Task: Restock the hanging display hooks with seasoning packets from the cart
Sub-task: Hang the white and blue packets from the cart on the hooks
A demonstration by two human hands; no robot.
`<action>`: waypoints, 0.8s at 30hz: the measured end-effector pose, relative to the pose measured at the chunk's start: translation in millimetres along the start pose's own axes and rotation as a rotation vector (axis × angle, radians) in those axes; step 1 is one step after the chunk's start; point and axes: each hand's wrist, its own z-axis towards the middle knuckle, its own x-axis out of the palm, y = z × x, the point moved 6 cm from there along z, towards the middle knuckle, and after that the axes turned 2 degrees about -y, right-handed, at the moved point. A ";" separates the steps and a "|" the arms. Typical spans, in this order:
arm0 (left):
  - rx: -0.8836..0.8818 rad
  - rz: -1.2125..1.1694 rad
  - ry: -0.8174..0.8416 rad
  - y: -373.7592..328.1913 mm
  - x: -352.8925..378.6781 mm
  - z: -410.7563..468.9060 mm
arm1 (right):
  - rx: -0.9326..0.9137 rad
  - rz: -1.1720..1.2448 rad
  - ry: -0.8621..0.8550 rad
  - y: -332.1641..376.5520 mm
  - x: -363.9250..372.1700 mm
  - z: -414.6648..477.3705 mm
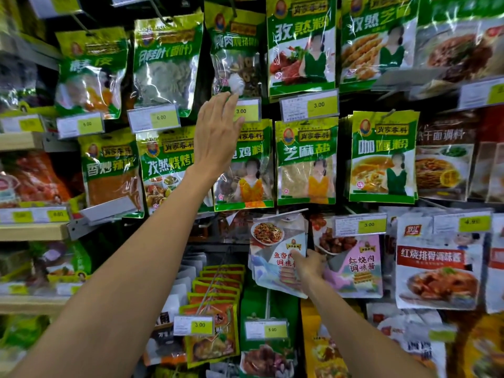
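Observation:
My left hand (216, 132) reaches up to the middle of the display with fingers straight and spread. Its fingertips touch the bottom edge of a green packet of dried spices (236, 54) and the 3.00 price tag (246, 110) under it. Lower down, my right hand (309, 264) grips a small stack of white and red sauce packets (275, 255) at their right edge, thumb on the front. The stack hangs tilted below a clear price holder (281, 215). Whether it is threaded on a hook is hidden.
Rows of green seasoning packets (305, 159) hang on hooks all around, each with a yellow price tag. A hook of orange packets (218, 285) juts out below my left arm. Pink packets (354, 266) and white sauce packets (436, 266) hang to the right. Wooden shelf edges (32, 231) stand left.

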 end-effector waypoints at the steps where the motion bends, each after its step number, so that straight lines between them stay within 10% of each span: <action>1: 0.003 -0.005 -0.004 -0.4 -0.6 -0.2 | -0.016 -0.032 -0.005 1.2 -1.9 -2.0; 16: 0.004 -0.291 -0.133 -73.3 -21.5 -60.0 | -0.418 -0.175 0.017 22.4 -116.1 -72.3; 24: -0.323 -0.972 0.332 -249.8 16.2 -202.8 | -0.243 -0.156 -0.143 -72.0 -286.5 -115.1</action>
